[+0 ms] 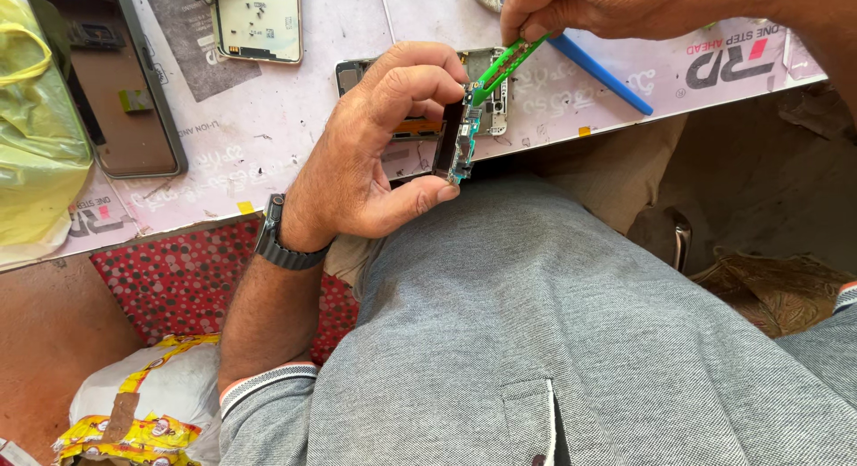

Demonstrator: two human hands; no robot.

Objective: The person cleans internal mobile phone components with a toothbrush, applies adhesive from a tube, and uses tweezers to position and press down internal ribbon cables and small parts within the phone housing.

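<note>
Hands at work over a desk [268,136] covered with a pale printed mat, seen from above. Left hand [375,145], dark watch [278,238] on the wrist, closed around a small green circuit board [462,140], held upright between thumb and fingers just above the desk's near edge. Right hand [580,9] pinching green plastic tweezers [504,64], tips touching the board's top. Behind the board, an opened phone frame [491,95] flat on the desk. Farther back, a blue tool [598,73], a white phone back [259,21], a dark tablet [125,91]. Yellow plastic bag [31,127] at left.
</note>
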